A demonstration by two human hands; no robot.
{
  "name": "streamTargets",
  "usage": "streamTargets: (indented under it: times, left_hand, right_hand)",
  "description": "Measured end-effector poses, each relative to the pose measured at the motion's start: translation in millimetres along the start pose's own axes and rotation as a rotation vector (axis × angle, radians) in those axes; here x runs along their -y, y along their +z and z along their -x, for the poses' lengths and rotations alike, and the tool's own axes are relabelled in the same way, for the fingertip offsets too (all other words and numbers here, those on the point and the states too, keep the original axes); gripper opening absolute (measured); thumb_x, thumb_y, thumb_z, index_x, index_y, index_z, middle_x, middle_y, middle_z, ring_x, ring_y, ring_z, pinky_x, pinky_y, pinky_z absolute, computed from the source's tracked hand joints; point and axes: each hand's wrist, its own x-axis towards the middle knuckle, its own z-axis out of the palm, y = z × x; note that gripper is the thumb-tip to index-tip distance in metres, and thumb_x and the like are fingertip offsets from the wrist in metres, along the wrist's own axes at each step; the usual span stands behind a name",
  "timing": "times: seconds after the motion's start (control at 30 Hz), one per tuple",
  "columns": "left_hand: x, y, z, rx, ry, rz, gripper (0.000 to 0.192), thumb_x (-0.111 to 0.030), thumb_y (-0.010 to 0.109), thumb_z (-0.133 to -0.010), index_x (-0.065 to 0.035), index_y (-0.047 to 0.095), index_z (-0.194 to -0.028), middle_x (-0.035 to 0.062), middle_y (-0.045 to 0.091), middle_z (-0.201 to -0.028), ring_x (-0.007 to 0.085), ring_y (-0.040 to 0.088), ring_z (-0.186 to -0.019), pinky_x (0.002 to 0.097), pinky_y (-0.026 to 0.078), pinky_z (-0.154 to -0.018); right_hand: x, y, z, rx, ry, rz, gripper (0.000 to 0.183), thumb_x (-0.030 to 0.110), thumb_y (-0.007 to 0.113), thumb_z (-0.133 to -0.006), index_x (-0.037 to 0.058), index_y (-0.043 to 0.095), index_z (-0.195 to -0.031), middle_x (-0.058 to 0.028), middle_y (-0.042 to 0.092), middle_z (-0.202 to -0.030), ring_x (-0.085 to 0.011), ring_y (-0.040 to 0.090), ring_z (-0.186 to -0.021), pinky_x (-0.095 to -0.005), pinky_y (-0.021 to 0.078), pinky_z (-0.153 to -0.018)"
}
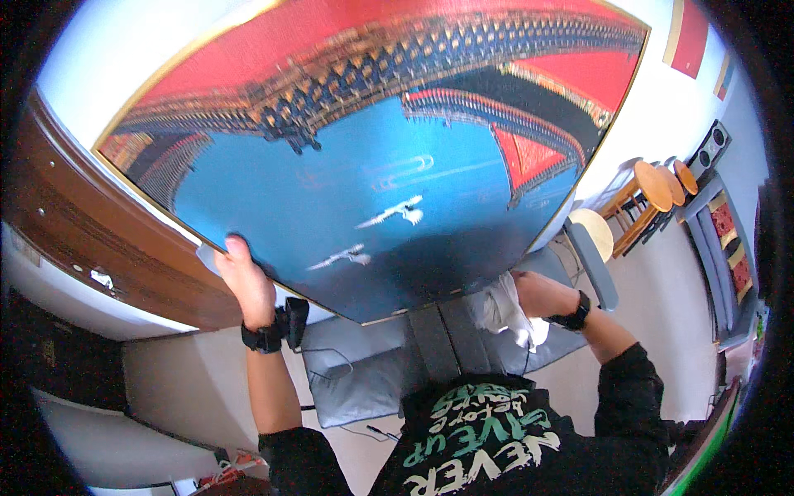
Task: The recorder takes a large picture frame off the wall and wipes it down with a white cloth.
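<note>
A large framed picture (pixel 347 167) fills the upper middle, showing palace roofs, a blue sky and two white birds; the roofs point downward in my view. Along its left side my left hand (pixel 245 273) grips the thin gold frame (pixel 160 195), with the thumb over the front. My right hand (pixel 539 294) clutches a crumpled white cloth (pixel 501 307) at the lower right edge of the picture. Whether those fingers also touch the frame cannot be told. Faint glare and a dark shadow lie on the picture's surface.
Below the picture are grey cushions (pixel 356 378). A brown wooden door (pixel 93 217) is on the left. To the right stand wooden stools (pixel 652 186), a round pale seat (pixel 592 235), a speaker (pixel 709 150) and a grey sofa (pixel 707 242). Cables (pixel 356 434) trail on the floor.
</note>
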Motion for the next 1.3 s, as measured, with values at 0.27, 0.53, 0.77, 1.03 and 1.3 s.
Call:
streamTargets:
  times: [0.27,0.53,0.77,1.03,1.3]
  left_hand:
    - [-35,30,7,0.157,-0.006,0.137,0.038,-0.025,0.055,-0.086,0.0042,0.049,-0.111,0.0082,0.055,-0.104,0.0170,0.050,-0.094,0.0300,0.039,-0.086]
    - [-70,53,6,0.194,0.009,0.084,0.042,-0.030,0.062,-0.082,0.0036,0.052,-0.105,0.0053,0.055,-0.096,0.0133,0.050,-0.086,0.0260,0.040,-0.079]
    - [-80,74,4,0.270,0.052,0.030,0.042,-0.030,0.066,-0.080,0.0028,0.054,-0.103,0.0029,0.056,-0.092,0.0110,0.049,-0.081,0.0239,0.040,-0.074]
    - [-57,87,14,0.140,-0.061,-0.035,0.034,-0.018,0.063,-0.079,0.0040,0.054,-0.104,0.0076,0.058,-0.097,0.0178,0.052,-0.089,0.0294,0.042,-0.080]
    - [-66,95,11,0.182,0.021,-0.069,0.042,-0.029,0.060,-0.084,0.0065,0.052,-0.106,0.0087,0.057,-0.096,0.0161,0.052,-0.086,0.0290,0.041,-0.080]
  right_hand:
    - [51,-247,-1,-0.856,0.076,0.054,0.061,0.029,0.072,-0.065,0.0030,0.051,-0.116,-0.0198,0.047,-0.120,-0.0376,0.044,-0.111,-0.0474,0.0293,-0.099]
    - [32,-245,-47,-1.294,0.358,0.408,0.072,0.035,0.073,-0.063,0.0033,0.046,-0.122,-0.0203,0.041,-0.126,-0.0394,0.037,-0.117,-0.0505,0.0235,-0.101]
    - [78,-247,-109,-1.058,0.320,0.544,0.072,0.046,0.060,-0.071,-0.0020,0.044,-0.123,-0.0274,0.033,-0.132,-0.0488,0.024,-0.123,-0.0633,0.0157,-0.096]
    - [117,-265,-160,-1.106,-0.310,0.578,0.032,0.025,0.054,-0.076,0.0137,0.052,-0.106,-0.0008,0.049,-0.112,-0.0110,0.046,-0.107,-0.0562,0.0285,-0.099]
    - [23,-250,-75,-1.185,0.051,0.613,0.040,0.030,0.070,-0.048,0.0175,0.058,-0.084,-0.0059,0.049,-0.107,-0.0332,0.042,-0.114,-0.0571,0.0314,-0.082]
